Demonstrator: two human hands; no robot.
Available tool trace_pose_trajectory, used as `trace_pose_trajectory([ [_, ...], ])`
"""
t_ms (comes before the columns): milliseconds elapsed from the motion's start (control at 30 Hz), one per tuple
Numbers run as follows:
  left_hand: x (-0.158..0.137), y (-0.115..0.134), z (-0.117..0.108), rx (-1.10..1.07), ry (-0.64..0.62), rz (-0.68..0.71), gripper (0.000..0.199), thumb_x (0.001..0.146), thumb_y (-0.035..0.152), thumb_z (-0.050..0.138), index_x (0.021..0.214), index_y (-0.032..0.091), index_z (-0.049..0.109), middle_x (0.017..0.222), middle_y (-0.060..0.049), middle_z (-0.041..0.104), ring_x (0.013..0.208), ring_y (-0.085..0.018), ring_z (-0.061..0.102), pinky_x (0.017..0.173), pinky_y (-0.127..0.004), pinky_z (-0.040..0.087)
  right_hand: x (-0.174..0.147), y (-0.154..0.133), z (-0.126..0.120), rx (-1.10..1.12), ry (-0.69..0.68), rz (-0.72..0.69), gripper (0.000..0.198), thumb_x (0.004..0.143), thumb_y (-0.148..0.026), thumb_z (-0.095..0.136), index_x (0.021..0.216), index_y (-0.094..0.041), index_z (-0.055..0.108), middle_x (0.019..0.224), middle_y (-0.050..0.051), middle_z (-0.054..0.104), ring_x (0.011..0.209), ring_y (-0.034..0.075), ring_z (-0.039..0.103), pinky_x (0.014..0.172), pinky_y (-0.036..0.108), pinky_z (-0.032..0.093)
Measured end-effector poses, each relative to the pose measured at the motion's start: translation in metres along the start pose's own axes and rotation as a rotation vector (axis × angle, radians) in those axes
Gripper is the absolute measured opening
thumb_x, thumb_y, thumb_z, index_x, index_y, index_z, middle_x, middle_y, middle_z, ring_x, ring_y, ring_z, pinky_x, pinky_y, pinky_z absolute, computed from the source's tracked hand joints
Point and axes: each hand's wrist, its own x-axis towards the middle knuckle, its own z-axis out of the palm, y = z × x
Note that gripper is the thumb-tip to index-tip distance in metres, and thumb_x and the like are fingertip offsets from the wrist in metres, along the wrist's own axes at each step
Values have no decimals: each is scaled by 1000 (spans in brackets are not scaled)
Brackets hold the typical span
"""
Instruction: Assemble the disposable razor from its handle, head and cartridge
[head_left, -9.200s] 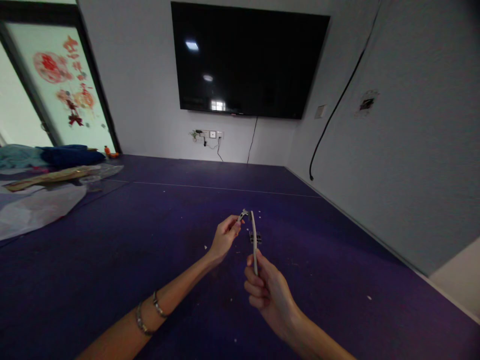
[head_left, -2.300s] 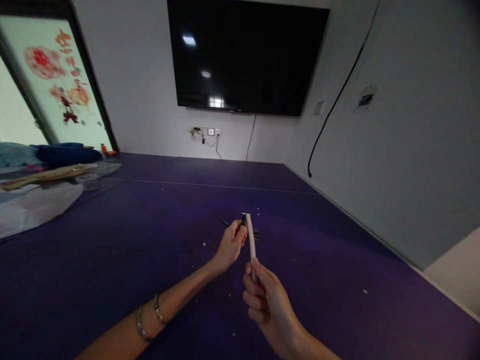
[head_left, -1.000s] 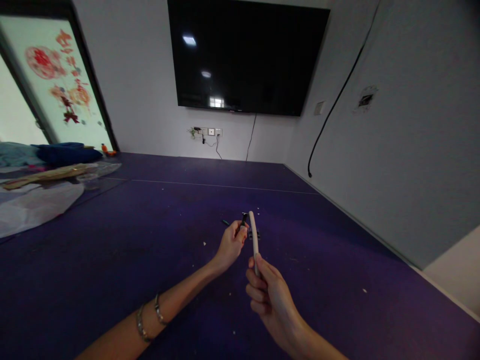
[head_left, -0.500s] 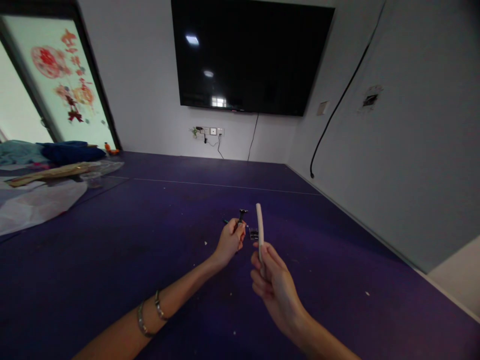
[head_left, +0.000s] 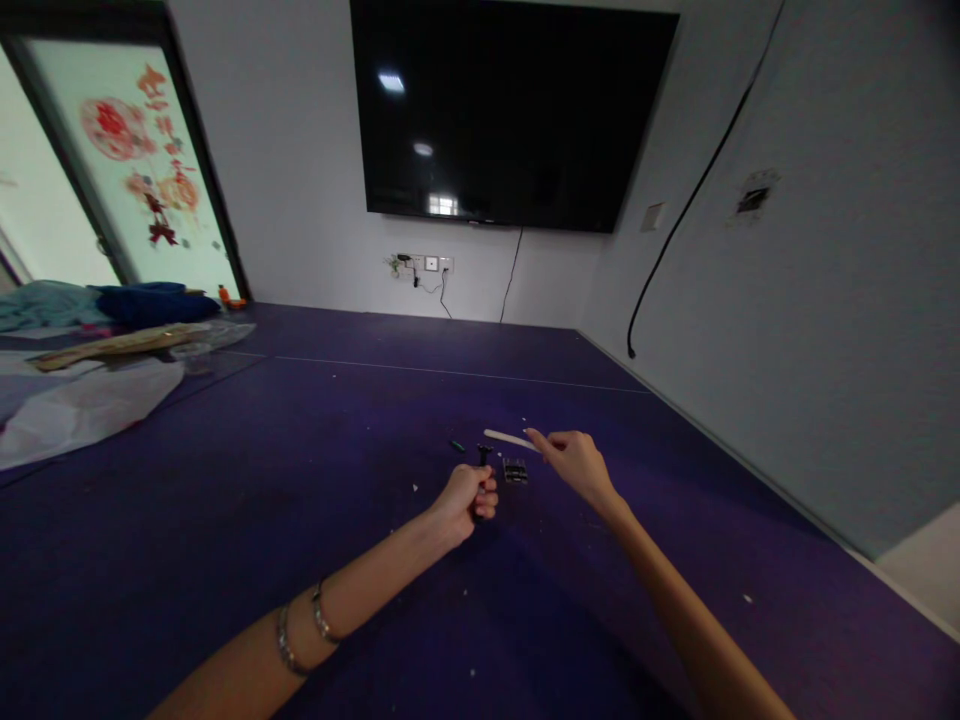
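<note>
My left hand (head_left: 466,498) is closed around the dark handle of a small black T-headed tool (head_left: 484,453) that looks like a razor. Its head points away from me. To the right, my right hand (head_left: 576,462) pinches one end of a pale, slightly curved stick (head_left: 510,438). The stick lies almost level, low over the purple surface, its free end pointing left; I cannot tell whether it touches. Between the hands rests a small flat dark piece with light edges (head_left: 515,470). A thin dark-green piece (head_left: 457,446) lies beyond my left hand.
Small white scraps (head_left: 748,599) dot the purple surface (head_left: 315,520). At the left are white sheeting (head_left: 97,410), a long brown piece (head_left: 120,345) and blue cloth (head_left: 157,302). A black cable (head_left: 679,200) hangs down the right wall, and a television (head_left: 510,110) is mounted ahead.
My right hand has moved forward and tipped the stick from upright to nearly level. My left hand has come slightly lower with the razor-like tool, leaving the green piece more visible.
</note>
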Motion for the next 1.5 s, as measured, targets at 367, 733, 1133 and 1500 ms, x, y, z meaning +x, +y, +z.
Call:
trace_pose_trajectory([
  [367,-2,-7,2,27,30,-32,19,89,11,32,72,16,37,51,8,35,30,1,21,35,-15,9,0,18,24,-307,82,6,55,81,-59,38,51,-19,62,54,5,60,52,14,52,48,24,21],
  [733,-8,-6,6,71,31,-26,22,89,9,33,68,16,35,51,8,35,31,1,21,35,-15,9,-3,24,30,-231,132,7,54,80,-58,39,49,-18,59,50,2,55,48,11,45,46,23,19],
  [1133,0,-11,0,65,22,-34,18,88,9,35,72,16,36,51,8,35,31,1,22,35,-15,9,-3,21,36,-106,46,14,56,79,-60,39,46,-18,54,47,0,49,46,10,40,46,22,21],
  [1500,0,-10,-2,68,-3,13,15,85,9,40,72,16,37,50,8,36,31,1,23,36,-16,10,-6,26,37,-104,44,8,57,79,-60,37,45,-18,55,46,0,46,46,10,40,45,23,21],
])
